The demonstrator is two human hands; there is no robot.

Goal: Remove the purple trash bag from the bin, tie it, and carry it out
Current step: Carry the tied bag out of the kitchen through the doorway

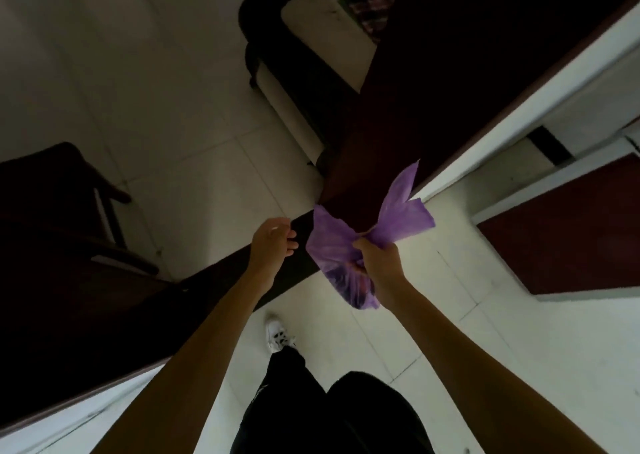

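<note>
In the head view, the right hand [377,263] has its fingers curled tight round the gathered neck of the thin purple plastic trash bag [332,245]. The bag hangs in the air above the white tiled floor [450,315], its loose ends flaring upward against a dark brown door [450,89]. The left hand [273,242] is just beside the bag, fingers relaxed and holding nothing.

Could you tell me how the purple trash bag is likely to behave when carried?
Probably floppy: the purple trash bag crumples where the right hand grips its neck, loose flaps splaying above. Likely light, since one hand holds its small sagging bulge.
</note>
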